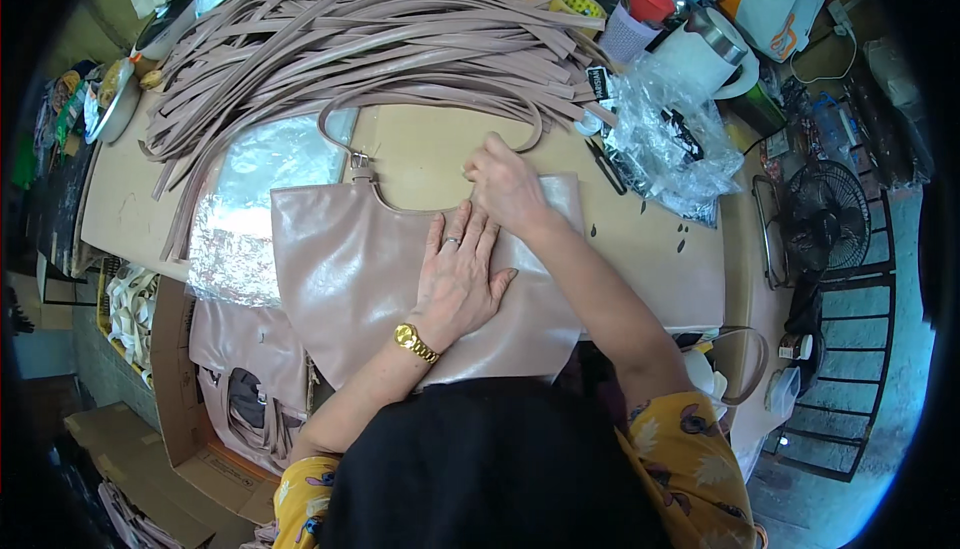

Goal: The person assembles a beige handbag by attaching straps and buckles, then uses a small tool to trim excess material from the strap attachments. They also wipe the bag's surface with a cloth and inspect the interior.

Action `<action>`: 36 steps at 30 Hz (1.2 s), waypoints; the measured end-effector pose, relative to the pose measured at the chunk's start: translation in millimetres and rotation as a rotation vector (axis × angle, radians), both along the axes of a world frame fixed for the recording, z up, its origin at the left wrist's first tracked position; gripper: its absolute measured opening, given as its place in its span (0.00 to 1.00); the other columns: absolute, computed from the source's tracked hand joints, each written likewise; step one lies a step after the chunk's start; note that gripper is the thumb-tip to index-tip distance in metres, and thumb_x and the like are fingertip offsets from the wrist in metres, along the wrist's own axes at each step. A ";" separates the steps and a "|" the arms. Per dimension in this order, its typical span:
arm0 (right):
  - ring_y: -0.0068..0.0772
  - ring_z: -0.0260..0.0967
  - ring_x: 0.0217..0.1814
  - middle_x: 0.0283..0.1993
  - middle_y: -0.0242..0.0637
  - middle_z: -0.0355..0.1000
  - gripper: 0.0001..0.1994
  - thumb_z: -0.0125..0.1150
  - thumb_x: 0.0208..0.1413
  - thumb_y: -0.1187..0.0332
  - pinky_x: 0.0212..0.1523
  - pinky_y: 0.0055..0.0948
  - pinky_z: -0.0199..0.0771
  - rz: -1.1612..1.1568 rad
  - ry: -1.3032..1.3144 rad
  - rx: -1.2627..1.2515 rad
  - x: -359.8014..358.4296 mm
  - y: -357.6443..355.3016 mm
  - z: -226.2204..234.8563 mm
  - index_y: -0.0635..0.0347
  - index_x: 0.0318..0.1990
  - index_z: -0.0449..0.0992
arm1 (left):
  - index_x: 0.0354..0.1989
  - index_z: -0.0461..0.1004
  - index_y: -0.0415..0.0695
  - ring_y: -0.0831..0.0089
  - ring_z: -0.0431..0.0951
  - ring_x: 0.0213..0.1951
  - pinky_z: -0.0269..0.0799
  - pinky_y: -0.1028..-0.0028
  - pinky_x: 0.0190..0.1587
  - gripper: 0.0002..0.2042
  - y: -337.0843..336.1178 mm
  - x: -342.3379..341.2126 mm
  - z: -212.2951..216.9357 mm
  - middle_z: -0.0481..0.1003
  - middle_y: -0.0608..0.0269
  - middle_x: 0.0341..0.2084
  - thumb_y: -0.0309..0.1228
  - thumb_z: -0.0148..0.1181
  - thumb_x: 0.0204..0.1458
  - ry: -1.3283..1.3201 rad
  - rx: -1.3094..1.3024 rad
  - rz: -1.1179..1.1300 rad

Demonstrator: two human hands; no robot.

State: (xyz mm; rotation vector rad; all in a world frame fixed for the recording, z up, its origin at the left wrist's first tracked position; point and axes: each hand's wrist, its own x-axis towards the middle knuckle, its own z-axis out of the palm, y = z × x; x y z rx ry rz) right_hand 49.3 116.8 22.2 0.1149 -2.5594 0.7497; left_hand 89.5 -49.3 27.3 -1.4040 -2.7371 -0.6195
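Observation:
A shiny dusty-pink handbag (340, 249) lies flat on the table before me, its curved opening at the far side. My left hand (458, 274) rests palm down on the bag's front, fingers stretched toward the opening. At the opening's right end, my right hand (503, 187) is closed, its fingertips bent down; what they pinch is hidden. A thin pink strap (430, 87) arcs beyond the bag. Its left end joins the bag at a metal buckle (359, 160), while its right end curves in behind my right hand.
A big pile of pink strips (370, 39) spans the table's far side. Clear plastic wrap (675, 139) and black tweezers (606, 167) lie at right. Under the bag's left side is a plastic sheet (235, 249). A cardboard box (180, 389) with bags stands at lower left; a fan (825, 214) is far right.

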 end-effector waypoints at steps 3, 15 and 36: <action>0.50 0.70 0.36 0.34 0.44 0.65 0.03 0.57 0.53 0.75 0.38 0.44 0.71 -0.013 -0.020 -0.061 18.3 8.4 3.0 0.63 0.31 0.76 | 0.64 0.61 0.37 0.56 0.52 0.71 0.42 0.52 0.71 0.33 -1.8 -2.1 -0.8 0.60 0.50 0.65 0.47 0.55 0.55 0.018 0.036 -0.001; 0.53 0.70 0.34 0.33 0.46 0.66 0.01 0.59 0.51 0.78 0.35 0.46 0.71 -0.085 -0.045 -0.040 34.1 11.6 1.2 0.64 0.30 0.74 | 0.66 0.59 0.36 0.55 0.52 0.70 0.43 0.52 0.71 0.34 0.9 -1.6 -3.3 0.58 0.50 0.67 0.47 0.54 0.55 0.030 0.048 -0.009; 0.50 0.70 0.36 0.33 0.45 0.67 0.04 0.62 0.47 0.80 0.36 0.42 0.71 0.378 0.156 -0.058 -82.3 -108.6 -8.9 0.67 0.32 0.75 | 0.70 0.49 0.33 0.55 0.42 0.74 0.30 0.45 0.71 0.45 -95.7 -36.6 -1.1 0.48 0.47 0.72 0.57 0.52 0.54 0.053 -0.094 0.385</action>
